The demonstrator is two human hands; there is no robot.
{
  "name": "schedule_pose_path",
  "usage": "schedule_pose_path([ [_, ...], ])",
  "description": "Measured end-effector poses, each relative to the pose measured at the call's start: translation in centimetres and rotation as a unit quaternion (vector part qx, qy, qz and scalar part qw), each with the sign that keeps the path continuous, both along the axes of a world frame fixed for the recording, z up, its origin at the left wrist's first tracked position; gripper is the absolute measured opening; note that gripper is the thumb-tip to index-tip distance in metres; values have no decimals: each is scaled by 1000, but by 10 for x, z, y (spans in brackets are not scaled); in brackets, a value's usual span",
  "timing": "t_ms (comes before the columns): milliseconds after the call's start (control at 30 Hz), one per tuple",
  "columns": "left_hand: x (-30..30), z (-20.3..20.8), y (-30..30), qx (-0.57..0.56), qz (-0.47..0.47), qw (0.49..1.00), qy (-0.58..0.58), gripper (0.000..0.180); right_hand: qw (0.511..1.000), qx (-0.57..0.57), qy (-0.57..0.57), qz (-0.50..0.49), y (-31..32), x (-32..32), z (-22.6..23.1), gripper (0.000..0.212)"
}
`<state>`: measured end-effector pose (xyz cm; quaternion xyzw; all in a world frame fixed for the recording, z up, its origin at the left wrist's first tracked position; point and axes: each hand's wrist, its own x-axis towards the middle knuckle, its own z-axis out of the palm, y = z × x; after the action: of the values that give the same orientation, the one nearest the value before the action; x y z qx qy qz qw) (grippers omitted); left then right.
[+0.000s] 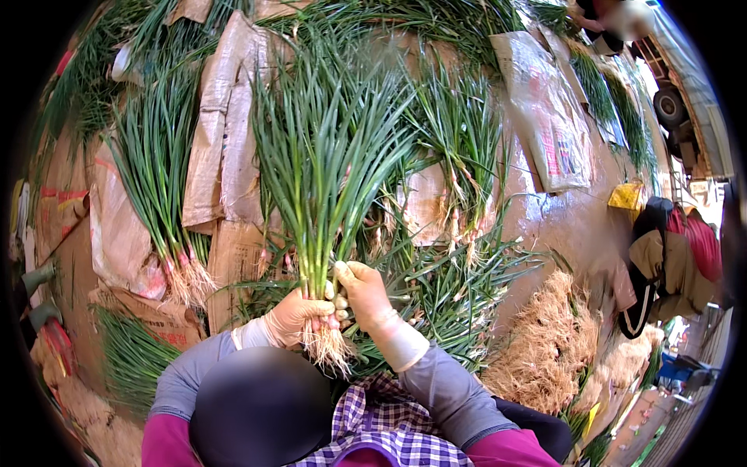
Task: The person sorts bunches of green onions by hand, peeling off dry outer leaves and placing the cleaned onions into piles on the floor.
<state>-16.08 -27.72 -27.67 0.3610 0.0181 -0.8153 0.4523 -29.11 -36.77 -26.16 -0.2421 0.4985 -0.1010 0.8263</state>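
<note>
A large bunch of green onions (323,156) stands out in front of me, its long leaves fanned away and its pale roots (327,348) toward me. My left hand (288,315), in a pale glove, is closed round the lower stalks, just above the reddish bulbs. My right hand (367,296), gloved too, is closed against the right side of the same stalks. Its thumb and curled fingers meet beside the bunch, and what they pinch is hidden. Loose green leaves (443,315) lie beneath and beside my right forearm.
Another onion bunch (167,194) lies left on sacking; smaller ones (463,171) lie right of mine. A heap of trimmed roots (548,346) sits near my right elbow. Flattened sacks (226,124) cover the floor. At far right are bags (677,257), a wheeled vehicle (673,109) and another person (615,23).
</note>
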Motion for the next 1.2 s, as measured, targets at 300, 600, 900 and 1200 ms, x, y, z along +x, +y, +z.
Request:
schedule_pose_path([
  [300,52,35,12,-263,65,932,242,31,740,-387,193,515,-52,-43,-26,33],
  [600,82,48,-10,-146,180,972,29,22,694,-482,476,243,-162,47,-77,99],
  [900,71,39,-4,-180,128,975,-9,29,786,-452,420,36,-226,-72,-109,20],
  [1200,62,17,-14,-70,75,988,-113,25,629,-501,572,160,-253,-147,-62,40],
])
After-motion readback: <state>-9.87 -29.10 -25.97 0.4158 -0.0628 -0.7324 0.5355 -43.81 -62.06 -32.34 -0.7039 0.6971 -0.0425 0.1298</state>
